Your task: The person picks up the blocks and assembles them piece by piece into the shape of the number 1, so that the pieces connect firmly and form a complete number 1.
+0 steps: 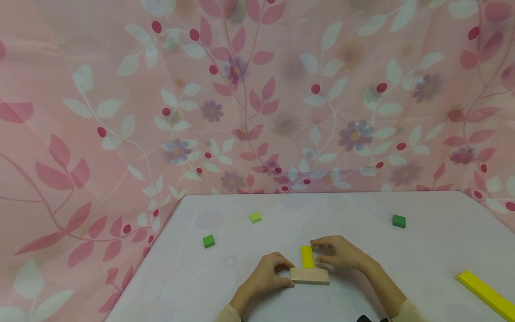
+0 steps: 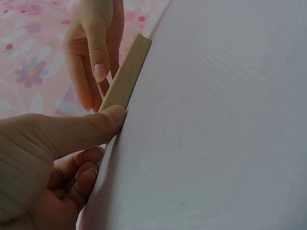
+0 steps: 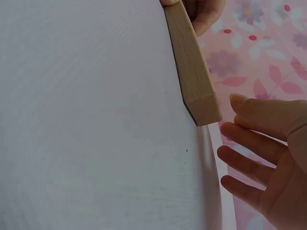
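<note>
A pale wooden block [image 1: 309,276] lies lengthwise on the table in front of the person. My left hand [image 1: 270,273] grips its left end, with the thumb [image 2: 91,128] laid along the near side and the fingers curled at the far side. Just behind the wooden block is a flat yellow block [image 1: 307,257]. Beside the yellow block's right edge, my right hand [image 1: 339,252] has its fingers loosely extended. In the right wrist view, the fingers of the right hand [image 3: 268,153] are spread apart and hold nothing, close to the wooden block's free end [image 3: 204,110].
Two light green blocks, one nearer [image 1: 208,241] and one farther [image 1: 255,217], lie at the back left of the white table [image 1: 181,286]. A dark green block [image 1: 399,221] is at the back right. A long yellow strip [image 1: 484,293] lies at the right. Behind hangs a floral curtain [image 1: 281,112].
</note>
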{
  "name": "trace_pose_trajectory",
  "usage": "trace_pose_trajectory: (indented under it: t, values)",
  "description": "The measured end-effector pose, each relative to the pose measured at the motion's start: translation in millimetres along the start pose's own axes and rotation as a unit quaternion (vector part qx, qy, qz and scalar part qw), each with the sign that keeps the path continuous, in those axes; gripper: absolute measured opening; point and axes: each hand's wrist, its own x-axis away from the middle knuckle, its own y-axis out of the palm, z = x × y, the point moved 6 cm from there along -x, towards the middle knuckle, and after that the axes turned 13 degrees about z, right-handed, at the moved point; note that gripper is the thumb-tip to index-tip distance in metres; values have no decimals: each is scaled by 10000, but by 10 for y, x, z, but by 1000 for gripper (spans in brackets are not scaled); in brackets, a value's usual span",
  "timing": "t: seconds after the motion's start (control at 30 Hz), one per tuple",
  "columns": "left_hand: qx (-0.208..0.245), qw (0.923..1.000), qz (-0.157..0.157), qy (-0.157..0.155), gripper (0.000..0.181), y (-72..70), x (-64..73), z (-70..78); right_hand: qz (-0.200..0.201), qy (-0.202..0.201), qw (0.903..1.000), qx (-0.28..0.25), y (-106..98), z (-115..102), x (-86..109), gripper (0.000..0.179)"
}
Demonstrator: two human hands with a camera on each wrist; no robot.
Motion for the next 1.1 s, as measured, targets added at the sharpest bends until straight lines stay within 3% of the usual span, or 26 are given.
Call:
trace_pose_trajectory:
  t: [0.27, 1.1]
  values:
    - [51, 9999, 0, -116, 32, 4, 6, -10, -72, 359, 9992, -168, -60, 39, 14, 39]
    - [146, 9998, 55, -99, 31, -6, 10, 7, 51, 254, 9997, -47, -217, 111, 233, 42]
